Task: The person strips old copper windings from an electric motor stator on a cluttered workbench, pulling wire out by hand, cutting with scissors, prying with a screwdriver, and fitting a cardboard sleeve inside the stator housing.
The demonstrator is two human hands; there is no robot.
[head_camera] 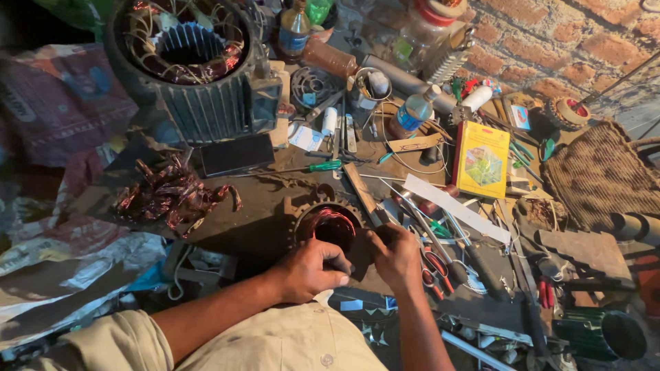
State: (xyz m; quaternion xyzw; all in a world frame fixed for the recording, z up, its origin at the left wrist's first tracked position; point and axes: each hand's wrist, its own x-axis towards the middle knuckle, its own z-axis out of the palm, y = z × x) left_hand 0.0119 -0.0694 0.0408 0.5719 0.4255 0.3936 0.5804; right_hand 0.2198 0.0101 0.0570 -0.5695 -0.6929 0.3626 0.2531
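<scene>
Hands meet at lower centre of the frame over a small motor stator (pixel 328 223), a round dark ring with reddish copper winding glinting inside it; it sits on the cluttered counter (pixel 261 206) just above the person's lap; the left hand (pixel 313 269) curls against the near rim of the stator, fingers folded and thumb stretched along them, gripping its edge; the right hand (pixel 397 255) is closed too, fingertips pinched at the stator's right side, though what they pinch is too small to tell. Upper left of the frame holds a large finned motor housing (pixel 189 69) with pale wires looped in its bore; below it lies a heap of scrap copper coil (pixel 172 192); a green-handled screwdriver (pixel 309 167) rests at centre, above the stator; a yellow box (pixel 481 159) lies right of centre; red-handled scissors (pixel 434 269) lie just beside the right hand; a plastic bottle with a blue label (pixel 414 110) stands above centre.
</scene>
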